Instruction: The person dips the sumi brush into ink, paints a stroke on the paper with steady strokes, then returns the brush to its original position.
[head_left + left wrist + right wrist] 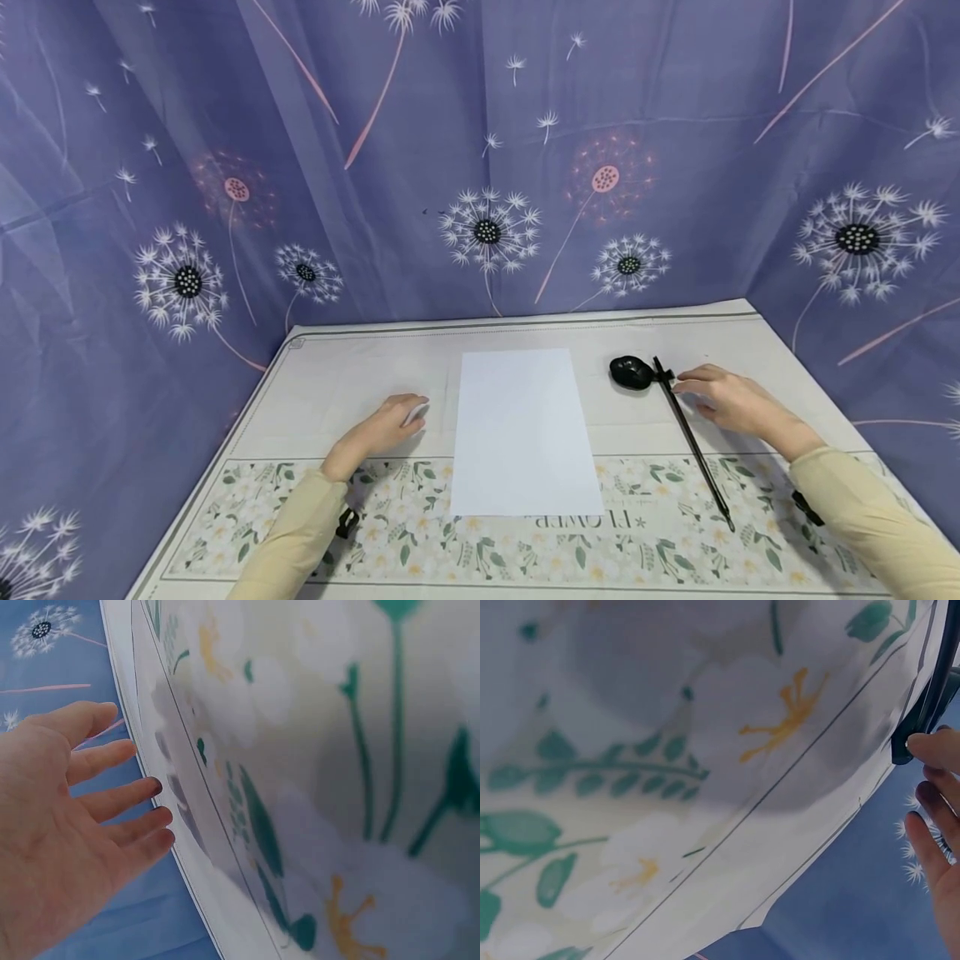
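A long black brush (693,446) lies slantwise, its upper part across a small tab joined to a black, rounded ink dish (632,373). Close by the tab is my right hand (731,402), its fingers loosely bent. In the right wrist view a fingertip (930,748) overlaps the end of the dark tab; firm contact cannot be told. A blank white sheet of paper (525,433) lies in the middle of the table. Left of it, my left hand (384,427) hovers over the tabletop with relaxed, spread fingers and holds nothing.
A white cloth (360,358) with a printed floral band covers the table. Purple dandelion curtains (405,250) hang along the back and both sides. Dark bands (348,523) show at both wrists.
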Motion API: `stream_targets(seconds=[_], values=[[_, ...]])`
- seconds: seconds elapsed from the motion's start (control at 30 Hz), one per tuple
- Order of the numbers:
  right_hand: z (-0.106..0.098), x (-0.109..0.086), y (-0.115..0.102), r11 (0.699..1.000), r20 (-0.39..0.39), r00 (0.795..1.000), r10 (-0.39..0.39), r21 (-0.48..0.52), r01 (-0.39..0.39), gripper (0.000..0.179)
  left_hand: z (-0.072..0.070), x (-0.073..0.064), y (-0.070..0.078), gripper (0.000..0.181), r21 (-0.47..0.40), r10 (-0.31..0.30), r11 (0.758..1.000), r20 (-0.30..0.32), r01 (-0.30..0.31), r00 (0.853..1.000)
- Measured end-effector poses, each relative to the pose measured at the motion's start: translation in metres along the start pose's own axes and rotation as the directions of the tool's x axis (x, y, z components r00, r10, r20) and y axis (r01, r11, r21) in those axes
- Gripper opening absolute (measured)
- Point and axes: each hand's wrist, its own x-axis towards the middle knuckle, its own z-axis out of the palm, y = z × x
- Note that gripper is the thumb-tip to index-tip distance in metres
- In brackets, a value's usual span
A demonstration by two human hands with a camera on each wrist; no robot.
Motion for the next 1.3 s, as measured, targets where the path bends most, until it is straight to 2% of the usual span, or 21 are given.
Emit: stream_targets(seconds=[0.23,0.57,0.7,0.9,1.17,1.3], values=[[0.001,0.000,0.000,1.000,-0.007,1.000,-0.024,-0.003,0.024,0.047,0.000,0.000,0.008,0.047,-0.017,0.011,1.000,0.029,-0.010,1.000],[0.003,0.001,-0.003,0.991,-0.039,0.990,-0.133,-0.026,0.132,0.045,0.007,0.000,0.019,0.047,-0.018,0.031,0.999,0.059,-0.030,0.998],[0.002,0.000,-0.007,0.991,-0.038,0.990,-0.132,-0.038,0.131,0.044,0.009,0.000,0.023,0.046,-0.015,0.045,0.999,0.066,-0.044,0.997],[0.002,0.000,-0.009,0.992,-0.022,0.993,-0.114,-0.053,0.113,0.043,0.013,0.001,0.024,0.043,0.015,0.099,0.995,0.062,-0.100,0.993],[0.005,0.003,-0.014,0.988,-0.028,0.988,-0.150,-0.040,0.148,0.043,0.014,0.000,0.028,0.042,0.014,0.119,0.993,0.093,-0.120,0.989],[0.006,0.004,-0.016,0.988,-0.030,0.988,-0.150,-0.041,0.149,0.043,0.016,-0.001,0.030,0.043,0.022,0.132,0.991,0.089,-0.134,0.987]])
